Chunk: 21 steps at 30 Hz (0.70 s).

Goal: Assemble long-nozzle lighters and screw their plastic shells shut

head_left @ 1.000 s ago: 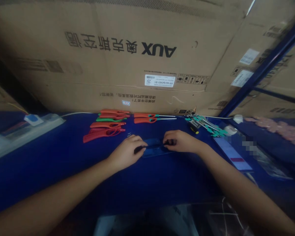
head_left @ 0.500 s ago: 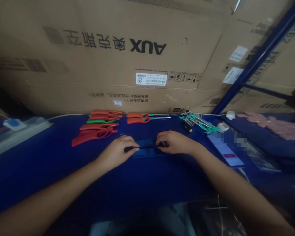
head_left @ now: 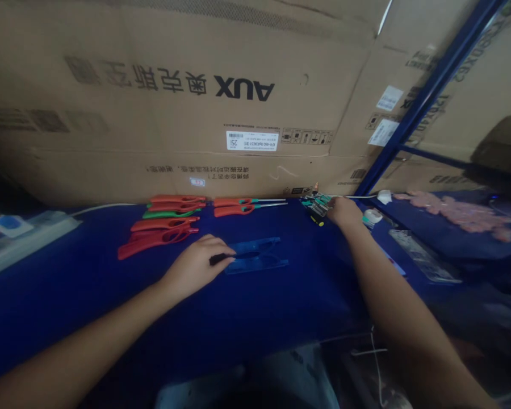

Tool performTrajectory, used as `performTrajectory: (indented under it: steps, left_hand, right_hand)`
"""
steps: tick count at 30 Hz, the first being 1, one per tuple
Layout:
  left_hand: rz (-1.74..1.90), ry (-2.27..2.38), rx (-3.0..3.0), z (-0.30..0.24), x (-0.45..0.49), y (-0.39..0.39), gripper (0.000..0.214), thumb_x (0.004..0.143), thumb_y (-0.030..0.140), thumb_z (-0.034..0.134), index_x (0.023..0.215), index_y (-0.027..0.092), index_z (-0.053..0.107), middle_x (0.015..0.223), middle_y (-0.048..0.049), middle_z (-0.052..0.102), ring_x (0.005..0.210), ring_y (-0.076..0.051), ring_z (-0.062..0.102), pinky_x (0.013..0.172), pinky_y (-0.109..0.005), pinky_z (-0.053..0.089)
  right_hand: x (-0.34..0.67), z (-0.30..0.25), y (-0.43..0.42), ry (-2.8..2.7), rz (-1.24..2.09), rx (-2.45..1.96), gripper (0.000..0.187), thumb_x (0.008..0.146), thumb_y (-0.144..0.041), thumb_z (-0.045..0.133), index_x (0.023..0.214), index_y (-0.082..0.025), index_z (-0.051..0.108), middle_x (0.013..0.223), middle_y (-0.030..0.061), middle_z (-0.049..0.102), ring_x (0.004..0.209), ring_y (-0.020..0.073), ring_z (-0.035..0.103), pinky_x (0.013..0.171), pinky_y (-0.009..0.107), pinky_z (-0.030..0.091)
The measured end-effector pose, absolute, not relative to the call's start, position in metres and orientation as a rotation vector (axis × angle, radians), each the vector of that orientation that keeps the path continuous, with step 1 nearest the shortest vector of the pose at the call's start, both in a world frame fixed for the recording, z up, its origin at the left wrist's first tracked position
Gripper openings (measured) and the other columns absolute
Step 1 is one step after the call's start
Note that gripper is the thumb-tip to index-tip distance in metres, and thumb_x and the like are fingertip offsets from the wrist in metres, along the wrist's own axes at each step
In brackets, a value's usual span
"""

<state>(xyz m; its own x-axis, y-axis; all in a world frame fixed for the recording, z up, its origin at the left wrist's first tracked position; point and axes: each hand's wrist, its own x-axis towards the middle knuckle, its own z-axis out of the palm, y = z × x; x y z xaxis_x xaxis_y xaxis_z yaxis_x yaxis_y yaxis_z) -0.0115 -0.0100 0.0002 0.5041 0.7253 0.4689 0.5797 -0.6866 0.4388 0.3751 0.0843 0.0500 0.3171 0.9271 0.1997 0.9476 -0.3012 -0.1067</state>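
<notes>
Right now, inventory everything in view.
Printed cardboard: count unclear, brown, back
Flat tabletop: one, blue, beneath
Slanted metal post: one, blue, right
Pistol-shaped shells: several, red, orange, green, left
Rod-bearing shells: two, orange, centre back
Translucent plastic shells: two, blue, centre
Slim metal rods: several, silver, back right
Yellow-tipped tool: one, black, beside rods
Lumpy pile: one, pink, far right
Long strip: one, whitish, far left
Left hand: one, pinching black piece
Right hand: one, at rods

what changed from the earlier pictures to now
The right hand left the blue pieces and moved right and forward to the pile of metal parts; whether it grips anything is unclear. The left hand still pinches a dark piece; the red shells stayed put.
</notes>
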Motion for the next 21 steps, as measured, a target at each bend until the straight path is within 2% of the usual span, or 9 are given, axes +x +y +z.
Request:
performTrajectory:
  steps: [8,14,17,21]
  left_hand:
    - [0.973,1.074,2.604,0.008,-0.007,-0.019,0.016,0.095,0.03,0.062,0.097,0.024,0.076,0.097,-0.0046,0.074,0.093,-0.021,0.067,0.088,-0.038,0.054]
    - [0.802,1.05,2.685,0.005,-0.006,-0.021,0.022,0.094,0.035,0.064,0.111,0.026,0.075,0.118,-0.0063,0.072,0.112,-0.024,0.066,0.1,-0.043,0.053]
    - [0.754,1.053,2.69,0.004,-0.007,-0.021,0.025,0.094,0.037,0.064,0.113,0.025,0.075,0.125,-0.0066,0.072,0.116,-0.025,0.066,0.102,-0.043,0.054]
    - [0.7,1.035,2.713,0.005,-0.009,-0.022,0.027,0.095,0.039,0.064,0.116,0.026,0.075,0.122,-0.0056,0.074,0.114,-0.023,0.069,0.1,-0.04,0.056]
  right_hand:
    - [0.383,0.04,0.09,-1.626,-0.117,-2.484,0.039,0.083,-0.017,0.061,0.122,-0.017,0.066,0.124,0.0197,0.068,0.117,0.0321,0.064,0.087,0.037,0.053]
    - [0.385,0.037,0.094,-1.598,-0.082,-2.513,0.029,0.081,-0.013,0.062,0.108,-0.011,0.073,0.116,0.0241,0.07,0.114,0.035,0.066,0.086,0.04,0.054]
    - [0.385,0.036,0.093,-1.596,-0.103,-2.475,0.03,0.083,-0.015,0.061,0.11,-0.011,0.072,0.117,0.0248,0.069,0.114,0.0352,0.065,0.086,0.04,0.054]
    - [0.382,0.042,0.088,-1.585,-0.18,-2.377,0.032,0.088,-0.019,0.055,0.116,-0.013,0.069,0.12,0.0233,0.067,0.117,0.0351,0.063,0.087,0.041,0.053]
